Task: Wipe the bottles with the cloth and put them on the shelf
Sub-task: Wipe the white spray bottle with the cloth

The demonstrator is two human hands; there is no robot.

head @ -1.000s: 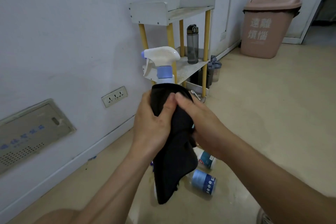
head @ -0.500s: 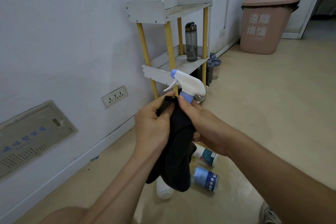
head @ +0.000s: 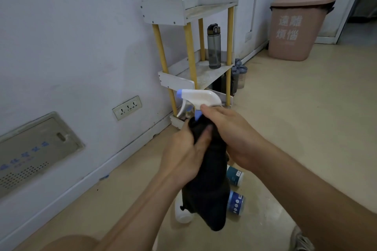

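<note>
Centre of the frame: the spray bottle (head: 199,99) is held up in the air, its white trigger head with the blue nozzle tip pointing to the left of the picture. Only the head and the blue collar show; the body is wrapped in the black cloth (head: 206,179), which hangs down in a long fold below both hands.

The left hand (head: 183,155) grips the wrapped body from the left side, fingers curled round the cloth and the thumb pressed across its front. The right hand (head: 232,134) clasps it from the right and a little higher, with the forefinger reaching up to touch the underside of the trigger head. So the bottle sits between the two hands, its head poking out just above them.

Behind and above stands the shelf (head: 189,10), white boards on yellow posts against the wall, with a grey water bottle (head: 214,47) upright on its middle board and dark bottles (head: 238,75) at its foot, right side.

Lower centre, on the floor (head: 306,128), partly hidden by the cloth: a teal-labelled bottle (head: 234,176), a blue-labelled bottle (head: 235,203) and a white bottle (head: 182,215), all lying down.

Upper right, a pink bin (head: 295,22). Left on the wall, a socket strip (head: 127,107) and a grey panel (head: 34,153).
</note>
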